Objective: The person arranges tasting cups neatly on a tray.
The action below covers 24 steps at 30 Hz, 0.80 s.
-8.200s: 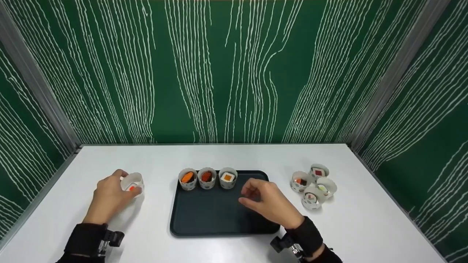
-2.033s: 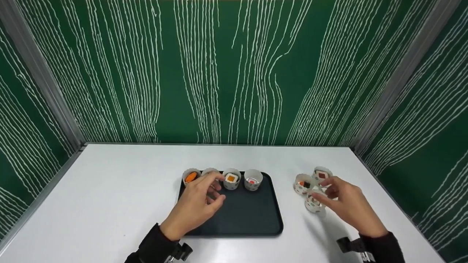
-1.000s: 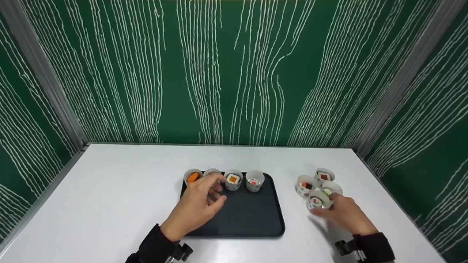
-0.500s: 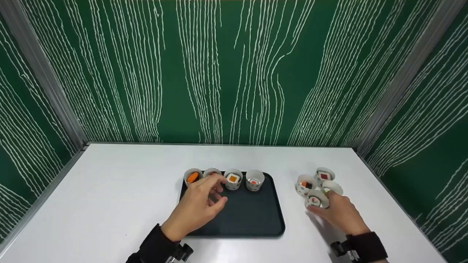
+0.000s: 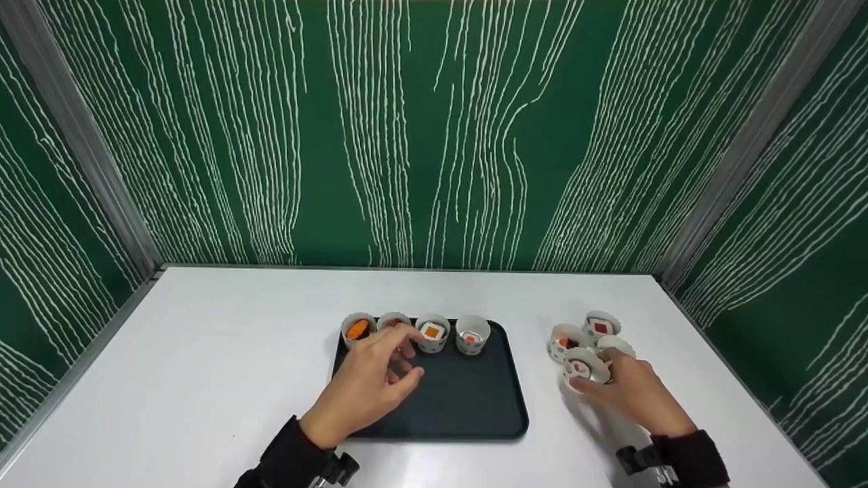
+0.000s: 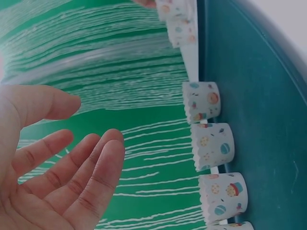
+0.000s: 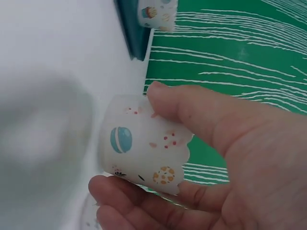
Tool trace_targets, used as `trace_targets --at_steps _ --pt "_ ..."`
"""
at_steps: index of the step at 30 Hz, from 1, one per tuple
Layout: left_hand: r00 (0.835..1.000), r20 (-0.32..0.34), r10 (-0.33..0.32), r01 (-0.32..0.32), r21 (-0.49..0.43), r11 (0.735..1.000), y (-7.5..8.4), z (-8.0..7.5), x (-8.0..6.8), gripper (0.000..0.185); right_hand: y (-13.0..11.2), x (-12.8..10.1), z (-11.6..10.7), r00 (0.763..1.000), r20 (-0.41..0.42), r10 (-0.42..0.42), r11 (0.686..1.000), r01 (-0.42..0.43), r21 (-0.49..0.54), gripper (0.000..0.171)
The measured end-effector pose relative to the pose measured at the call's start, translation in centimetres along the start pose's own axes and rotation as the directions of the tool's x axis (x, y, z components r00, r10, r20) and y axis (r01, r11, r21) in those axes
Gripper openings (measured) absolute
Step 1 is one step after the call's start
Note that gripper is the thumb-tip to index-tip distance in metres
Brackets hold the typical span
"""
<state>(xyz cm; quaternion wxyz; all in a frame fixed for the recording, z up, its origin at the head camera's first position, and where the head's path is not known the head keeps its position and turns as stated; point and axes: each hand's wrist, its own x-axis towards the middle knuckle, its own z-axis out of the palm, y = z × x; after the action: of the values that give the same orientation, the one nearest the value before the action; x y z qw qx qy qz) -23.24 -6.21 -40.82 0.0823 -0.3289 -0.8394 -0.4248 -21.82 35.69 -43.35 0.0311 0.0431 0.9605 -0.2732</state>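
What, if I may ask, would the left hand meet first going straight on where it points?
Probably the cup with the orange-centred piece, though how high the left hand hovers is unclear.

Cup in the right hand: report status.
Right hand grips patterned cup. Left hand over tray, holding nothing. Three other cups close beside the gripped one.

Cups (image 6: 223, 146): paper look, matt, printed walls. Tray (image 5: 468, 407): smooth plastic look, faint sheen. Tabletop (image 5: 224, 346): smooth, semi-gloss. Far-left post (image 5: 85, 142): dull metal look. Near-right wristband (image 5: 692, 457): matt cloth look. Far panel (image 5: 419, 135): smooth, matt.
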Motion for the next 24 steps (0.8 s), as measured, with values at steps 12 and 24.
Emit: trace_targets --at_steps 12,24 --pt "0.999 0.049 -0.012 0.013 -0.025 1.0 0.6 0.5 -0.1 0.04 -4.4 -2.6 -0.3 0.974 -0.123 -0.188 0.978 0.198 0.071 0.072" --pt "0.992 0.12 0.026 -0.018 -0.065 0.998 1.6 1.9 -0.5 0.042 -7.6 -4.2 0.8 0.932 -0.188 -0.31 0.939 0.331 0.091 0.058"
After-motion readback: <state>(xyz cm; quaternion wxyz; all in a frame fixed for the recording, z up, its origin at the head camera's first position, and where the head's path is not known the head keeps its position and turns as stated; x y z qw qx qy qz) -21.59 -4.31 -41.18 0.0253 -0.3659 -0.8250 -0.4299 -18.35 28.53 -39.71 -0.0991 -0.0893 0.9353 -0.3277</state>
